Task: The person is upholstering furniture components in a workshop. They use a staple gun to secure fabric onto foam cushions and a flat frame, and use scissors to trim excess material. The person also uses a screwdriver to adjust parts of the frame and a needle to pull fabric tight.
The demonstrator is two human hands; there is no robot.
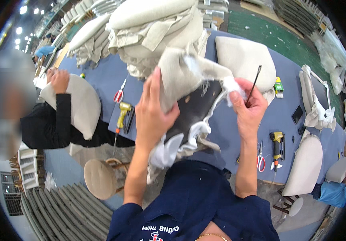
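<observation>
In front of me, a partly covered seat cushion (177, 74) in beige fabric shows its dark underside, with loose fabric and white wadding along its edges. My left hand (155, 110) grips its left side, the thumb bent over the near face. Pinched in my right hand (250, 106), at the cushion's right corner, are a tuft of white wadding (232, 89) and the fabric edge. A thin dark rod (255, 82) with a slotted tip also sticks up from that hand. The cushion's near edge lies close to my body.
Beige covers and cushions (157, 28) are piled on the blue table at the back. Yellow staple guns (277, 146) and red-handled scissors (119, 94) lie on both sides. A finished cushion (245, 60) sits behind my right hand. At left, a co-worker (46, 124) handles another cushion.
</observation>
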